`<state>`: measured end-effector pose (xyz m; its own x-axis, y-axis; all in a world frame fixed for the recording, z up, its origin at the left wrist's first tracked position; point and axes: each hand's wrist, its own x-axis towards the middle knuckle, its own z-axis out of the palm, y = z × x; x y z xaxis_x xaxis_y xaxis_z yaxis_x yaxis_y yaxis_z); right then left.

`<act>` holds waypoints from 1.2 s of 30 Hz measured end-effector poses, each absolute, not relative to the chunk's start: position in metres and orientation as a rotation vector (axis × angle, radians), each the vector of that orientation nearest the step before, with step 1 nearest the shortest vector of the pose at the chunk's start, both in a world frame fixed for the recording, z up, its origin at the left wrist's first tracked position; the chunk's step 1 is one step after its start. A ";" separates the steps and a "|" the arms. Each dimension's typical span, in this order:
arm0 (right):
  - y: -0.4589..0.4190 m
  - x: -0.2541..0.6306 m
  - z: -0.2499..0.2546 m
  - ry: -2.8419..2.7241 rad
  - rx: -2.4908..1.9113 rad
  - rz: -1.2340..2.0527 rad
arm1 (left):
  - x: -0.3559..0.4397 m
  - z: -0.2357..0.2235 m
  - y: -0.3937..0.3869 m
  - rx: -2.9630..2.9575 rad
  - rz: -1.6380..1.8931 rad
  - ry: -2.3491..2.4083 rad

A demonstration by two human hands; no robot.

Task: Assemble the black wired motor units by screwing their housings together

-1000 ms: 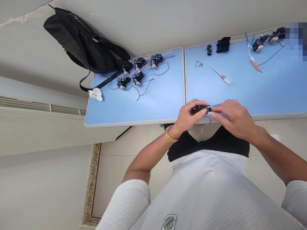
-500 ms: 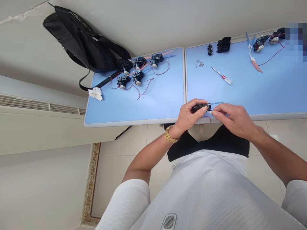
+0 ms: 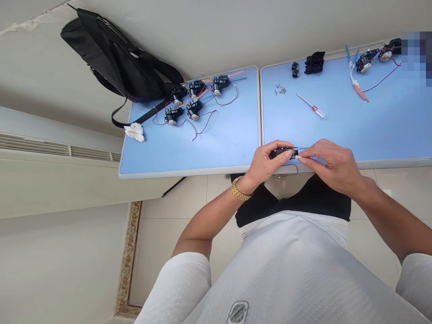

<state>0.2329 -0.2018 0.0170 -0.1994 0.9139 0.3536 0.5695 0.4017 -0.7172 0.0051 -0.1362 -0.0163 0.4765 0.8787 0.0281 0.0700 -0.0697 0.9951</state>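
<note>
My left hand (image 3: 266, 163) is closed around a small black motor unit (image 3: 282, 152) at the near edge of the blue table (image 3: 371, 126). My right hand (image 3: 329, 163) pinches a thin blue tube (image 3: 302, 148) right at the unit's end, fingertips pressed together. A thin red wire (image 3: 293, 167) hangs from the unit below the table edge. A gold watch (image 3: 239, 191) sits on my left wrist.
Several finished black motor units with red wires (image 3: 194, 101) lie at the far left by a black bag (image 3: 114, 58). A red-handled screwdriver (image 3: 312, 107), small screws (image 3: 280, 89), black parts (image 3: 313, 63) and more units with tubes (image 3: 366, 63) lie on the right table. A crumpled tissue (image 3: 135, 132) sits at the left edge.
My right hand drew back slightly, then closed in again on the tube at the unit's end. My left hand keeps its hold in place.
</note>
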 end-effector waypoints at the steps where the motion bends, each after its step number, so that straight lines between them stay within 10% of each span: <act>1: -0.202 0.233 0.016 -1.896 -1.259 0.549 | 0.005 -0.017 -0.136 1.491 0.824 0.865; 36: -0.203 0.240 0.011 -2.059 -1.077 0.247 | 0.005 -0.014 -0.139 1.429 0.763 0.811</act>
<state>0.2398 -0.2027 0.0114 -0.3338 0.7635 0.5529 0.6114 0.6218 -0.4895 0.0047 -0.1392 -0.0141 0.5323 0.8463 -0.0235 0.0280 0.0101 0.9996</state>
